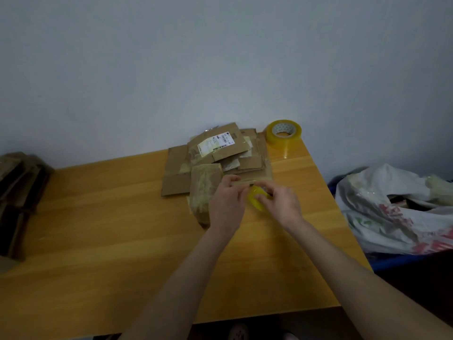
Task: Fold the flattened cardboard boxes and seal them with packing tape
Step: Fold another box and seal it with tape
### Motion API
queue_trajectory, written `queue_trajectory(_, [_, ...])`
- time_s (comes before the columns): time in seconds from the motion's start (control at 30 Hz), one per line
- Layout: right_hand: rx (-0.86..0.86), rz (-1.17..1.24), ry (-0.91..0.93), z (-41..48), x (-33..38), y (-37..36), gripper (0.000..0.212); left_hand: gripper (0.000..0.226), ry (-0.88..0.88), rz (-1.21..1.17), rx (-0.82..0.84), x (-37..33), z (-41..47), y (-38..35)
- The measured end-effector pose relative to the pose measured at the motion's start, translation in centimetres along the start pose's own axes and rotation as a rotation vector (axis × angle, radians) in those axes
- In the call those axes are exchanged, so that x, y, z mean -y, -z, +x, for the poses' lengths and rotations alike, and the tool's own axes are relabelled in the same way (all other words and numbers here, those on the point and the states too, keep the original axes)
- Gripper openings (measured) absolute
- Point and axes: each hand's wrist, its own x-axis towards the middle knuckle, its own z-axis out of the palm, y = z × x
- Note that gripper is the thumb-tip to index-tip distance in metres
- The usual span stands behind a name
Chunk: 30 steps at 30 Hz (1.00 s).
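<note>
The fingers of our right hand (282, 203) clamp the tape roll (255, 201). Just left of them our left hand (226, 200) lies on the box (202, 190), grip unclear.

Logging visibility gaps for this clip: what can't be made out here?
Head view:
Small tape roll: mostly covered by the right hand holding it; free end unseen.
Left hand: blur hides whether it grips the folded box or tape.
Shipping label: print too small.
Dark stack: cut by left edge, blurred.
Plastic bag: contents hidden by its folds.
</note>
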Motion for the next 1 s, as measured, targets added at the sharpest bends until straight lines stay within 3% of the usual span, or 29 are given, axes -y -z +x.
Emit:
queue_trajectory(0.13, [0.014, -0.297, -0.032, -0.1, -1.6, -1.5, 0.035, 0.022, 0.079, -0.181, -0.258, 4.1, -1.6, 3.4])
queue_trajectory(0.27, [0.12, -0.483, -0.057, -0.6, -2.5, -2.9, 0.035, 0.027, 0.207, -0.108, -0.313, 8.8, -3.4, 5.6])
queue_trajectory(0.37, [-0.032, -0.323, 0.009, -1.0, -1.6, -4.7, 0.034, 0.035, 0.283, -0.135, -0.289, 10.2, -5.0, 4.8])
queue_trajectory(0.53, [-0.243, -0.074, 0.263, -3.1, 3.5, -7.6, 0.036, 0.042, 0.119, -0.077, -0.172, 8.7, -5.3, 2.6])
queue_trajectory(0.63, [-0.13, -0.063, 0.253, -3.5, 6.0, -9.2, 0.049, 0.051, 0.09, 0.055, -0.122, 8.6, -4.4, 1.4])
queue_trajectory(0.73, [0.004, -0.053, 0.177, -3.6, 6.9, -10.3, 0.055, 0.048, 0.186, 0.034, -0.01, 8.3, -3.9, 0.8])
queue_trajectory(0.9, [-0.036, 0.071, 0.125, -2.8, 6.7, -10.3, 0.052, 0.054, 0.289, -0.095, -0.002, 8.3, -3.5, 1.6])
queue_trajectory(1.0, [-0.012, 0.003, 0.119, -1.7, 6.3, -9.7, 0.055, 0.063, 0.32, -0.143, 0.052, 9.3, -3.2, 2.4])
